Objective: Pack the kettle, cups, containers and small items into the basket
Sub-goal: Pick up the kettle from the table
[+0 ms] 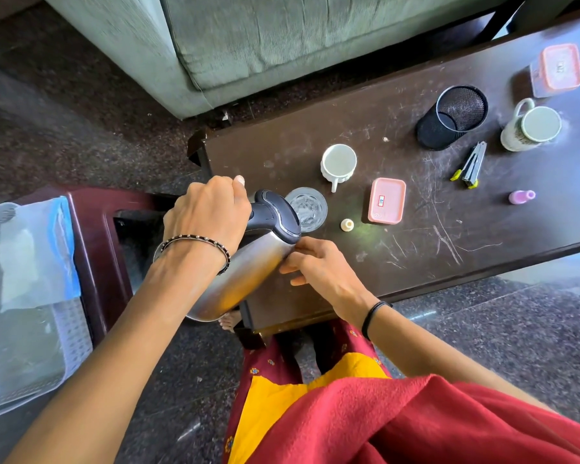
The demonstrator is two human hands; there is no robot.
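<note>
Head view: left hand (208, 212) hides kettle (245, 272) handle.

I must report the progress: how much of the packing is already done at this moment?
Done: nothing from the table; the basket shows only a blue-and-white bag. In hand: the kettle, tilted, left hand on its handle, right hand at its body. Left: two cups, two pink-lidded containers, mesh pot, small items.

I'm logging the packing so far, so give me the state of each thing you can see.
kettle: tilted, lid shut, held off the table
left hand: gripping its handle
right hand: steadying its body
small cup: upright, empty
mug: upright
mesh holder: tipped over, empty
pink container: lid on
basket: open
</note>
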